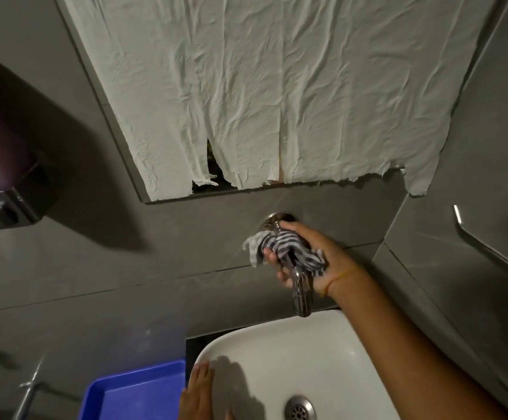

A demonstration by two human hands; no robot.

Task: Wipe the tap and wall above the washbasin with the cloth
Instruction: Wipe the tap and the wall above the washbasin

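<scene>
free: grey wall left of tap, bare to the dispenser | blocked: above tap, paper-covered mirror; right, corner wall with rail close by | below: washbasin rim bears left hand; blue tray beside it

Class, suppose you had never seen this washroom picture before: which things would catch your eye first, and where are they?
The crumpled white paper covering the mirror fills the top of the view. Below it, the right hand wraps a striped cloth around the chrome tap on the grey wall. At the bottom, the left hand rests on the rim of the white washbasin, beside a blue tray.
</scene>
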